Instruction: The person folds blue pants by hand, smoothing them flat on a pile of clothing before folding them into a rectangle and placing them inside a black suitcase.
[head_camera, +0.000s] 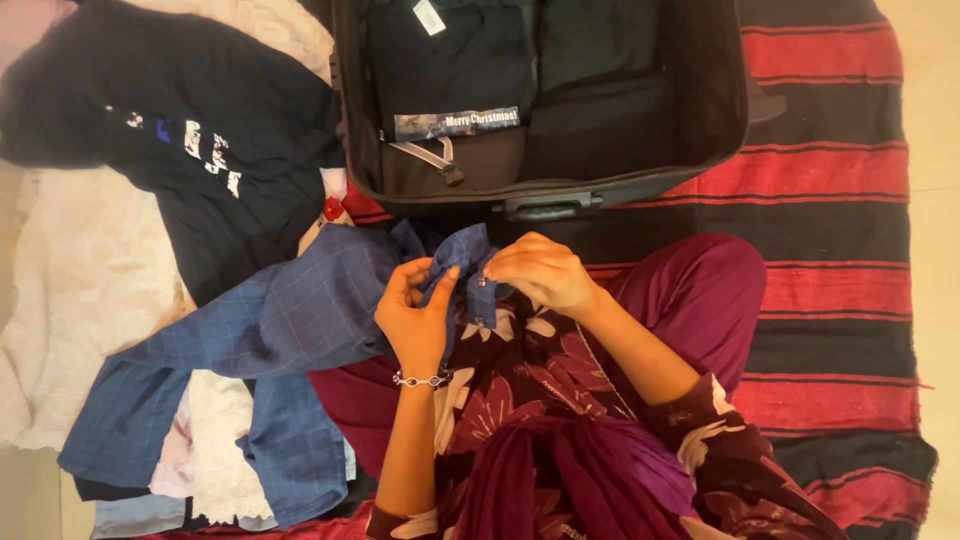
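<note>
— What is that blue thing in the person's lap?

— A blue checked shirt (280, 320). It looks soft and light — floppy cloth that bends any way you pull it. Most of it spills off the lap to the left, over a pile of white clothes (70, 300); only the front edge with the buttons is up by the hands.

— Where is a good spot to hold it?

— I think right at that edge, where the cloth is doubled and a bit stiffer. The rest would just slide and sag.

— What are the hands doing?

— The left hand (415, 315) is raised, palm turned in, its fingers (405, 278) curled and pinching a fold of the shirt. The right hand (540, 272) comes in from the other side, wrist bent, fingertips pressed close on the edge near a small button.

— And around them?

— A black suitcase (715, 110) lies open just past the hands, on a red and black striped blanket (830, 180). A black top (190, 120) lies to the left.
</note>
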